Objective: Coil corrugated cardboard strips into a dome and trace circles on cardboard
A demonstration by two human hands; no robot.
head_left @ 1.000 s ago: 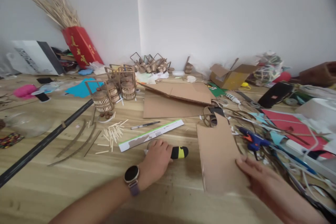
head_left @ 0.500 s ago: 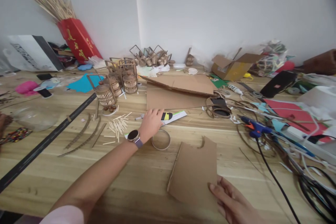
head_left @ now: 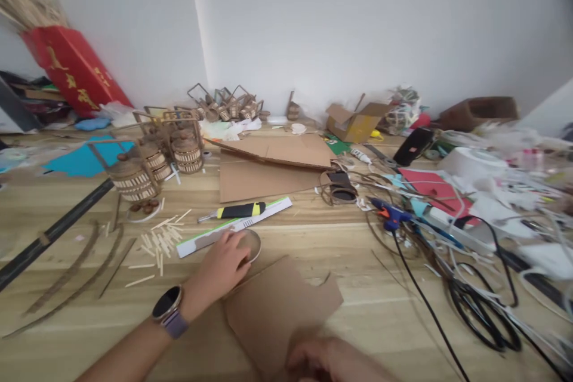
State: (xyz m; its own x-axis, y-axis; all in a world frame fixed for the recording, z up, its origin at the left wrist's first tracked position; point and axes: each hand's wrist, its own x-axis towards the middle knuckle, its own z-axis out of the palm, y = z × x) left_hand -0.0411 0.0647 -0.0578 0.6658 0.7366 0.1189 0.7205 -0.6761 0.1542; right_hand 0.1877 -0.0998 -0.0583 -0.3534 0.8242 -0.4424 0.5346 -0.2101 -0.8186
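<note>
My left hand (head_left: 224, 265), with a watch on its wrist, has its fingers closed over the near-left side of a thin round ring (head_left: 255, 246) on the table. My right hand (head_left: 333, 358), blurred at the bottom edge, grips the lower part of a brown cardboard piece (head_left: 280, 301) with a curved notch cut in its far edge. Beyond the left hand lies a yellow and black utility knife (head_left: 242, 210). A white strip with a green edge (head_left: 273, 209) lies beside it, partly behind my left fingers.
Small wooden sticks (head_left: 161, 242) are scattered at left, near miniature lidded baskets (head_left: 132, 179). Larger cardboard sheets (head_left: 268, 182) lie farther back. A blue glue gun (head_left: 391, 215) with its black cable lies at right among curled strips and cords.
My left hand has left the utility knife and come nearer, onto the ring. My right hand has brought the cardboard left, close to the ring. The camera view has turned right.
</note>
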